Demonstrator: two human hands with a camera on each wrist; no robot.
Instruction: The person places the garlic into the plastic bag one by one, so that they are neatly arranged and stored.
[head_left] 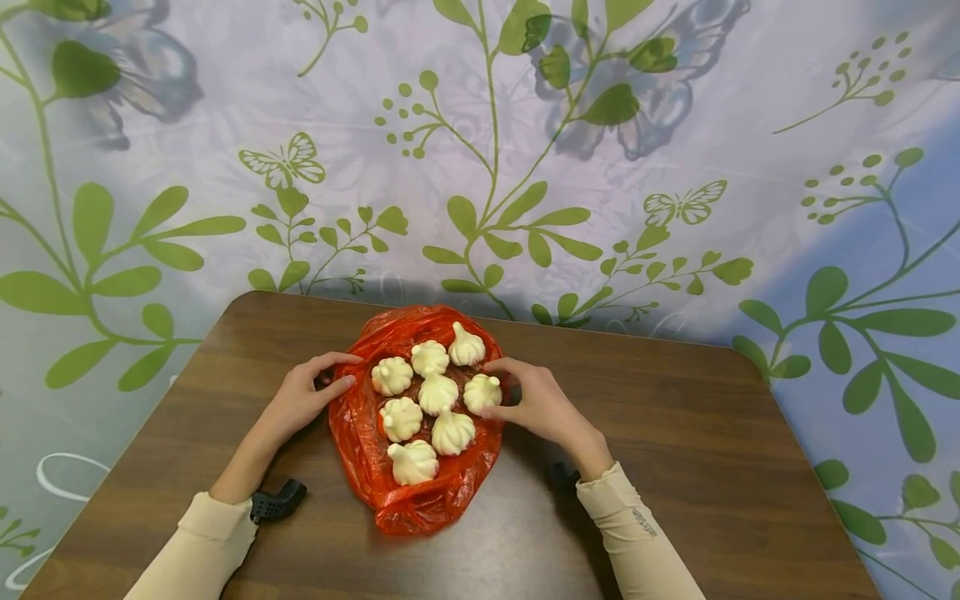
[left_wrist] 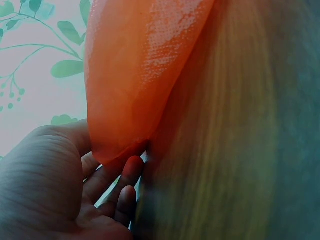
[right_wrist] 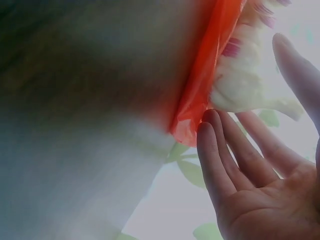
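Observation:
A crumpled red plastic bag (head_left: 351,442) lies spread on the table, with several white garlic bulbs (head_left: 415,462) resting on it. At the bag's left edge is my left hand (head_left: 303,392), thumb and forefinger apart and touching the plastic. In the left wrist view a fold of the bag (left_wrist: 130,75) partly covers its loosely bent fingers (left_wrist: 125,200). My right hand (head_left: 543,404) is on the opposite side, thumb tip right at the rightmost garlic bulb (head_left: 482,392). Its extended fingers (right_wrist: 210,150) reach the bag's edge in the right wrist view.
The brown wooden table (head_left: 660,450) extends to both sides of the bag. Behind it stands a wall covering (head_left: 360,167) with leaves and butterflies. A black device (head_left: 279,500) sits at the left wrist, and a dark part (head_left: 562,477) shows by the right wrist.

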